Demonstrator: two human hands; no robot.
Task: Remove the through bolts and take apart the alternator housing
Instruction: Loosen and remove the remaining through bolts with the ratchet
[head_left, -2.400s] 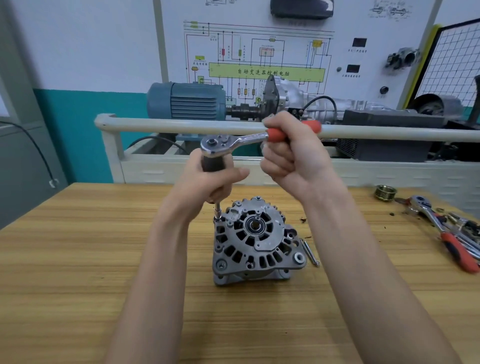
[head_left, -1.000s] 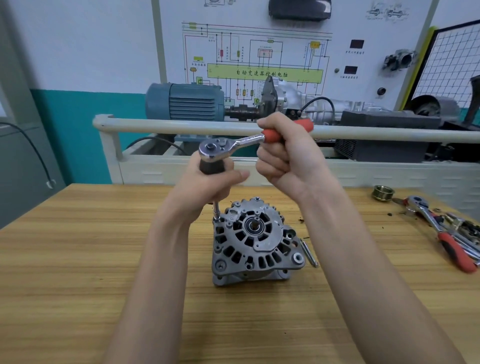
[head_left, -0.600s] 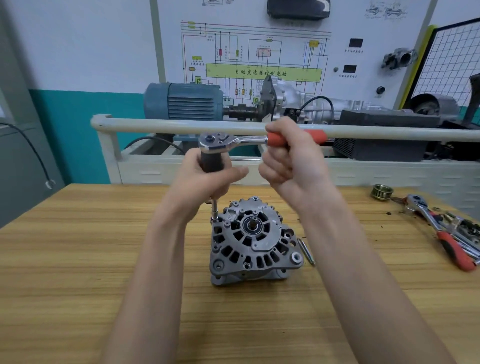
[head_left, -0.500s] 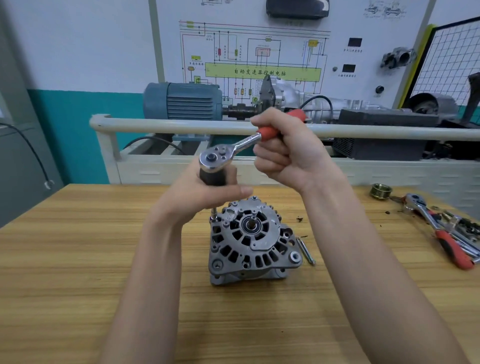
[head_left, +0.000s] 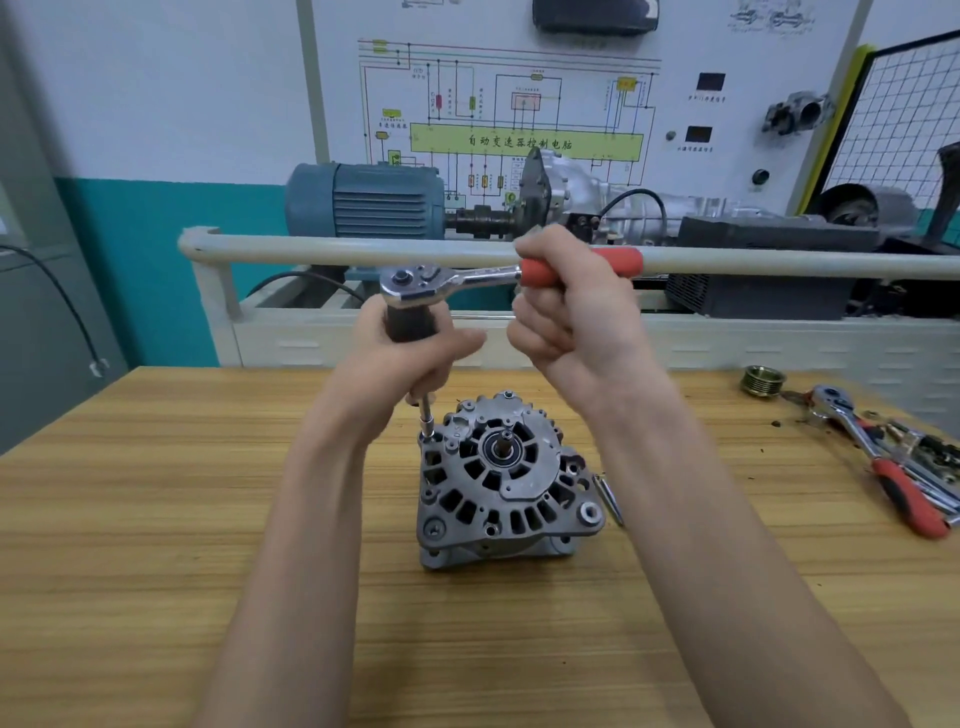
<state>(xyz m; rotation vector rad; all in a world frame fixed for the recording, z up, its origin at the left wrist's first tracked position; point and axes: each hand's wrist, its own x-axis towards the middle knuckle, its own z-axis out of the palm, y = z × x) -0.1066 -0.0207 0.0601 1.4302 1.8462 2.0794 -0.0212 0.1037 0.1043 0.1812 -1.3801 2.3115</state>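
Note:
A grey alternator (head_left: 506, 483) stands on the wooden table (head_left: 156, 519), its vented end facing up. A ratchet wrench (head_left: 457, 278) with a red handle sits on top of a long extension bar (head_left: 426, 415), whose socket is seated on a through bolt at the housing's upper-left rim. My left hand (head_left: 405, 358) grips the black upper part of the extension just under the ratchet head. My right hand (head_left: 576, 317) grips the red handle, which points right. A loose bolt (head_left: 608, 496) lies on the table beside the alternator's right side.
At the right edge of the table lie a second red-handled ratchet (head_left: 878, 462) and other tools, with a brass-coloured pulley (head_left: 762, 380) behind them. A white rail (head_left: 337, 247) and a training stand with a blue motor (head_left: 363, 200) rise behind the table.
The ratchet handle swings back and forth; since half a second ago my right hand has swung it from pointing up-right to pointing level right. My left hand stays on the extension.

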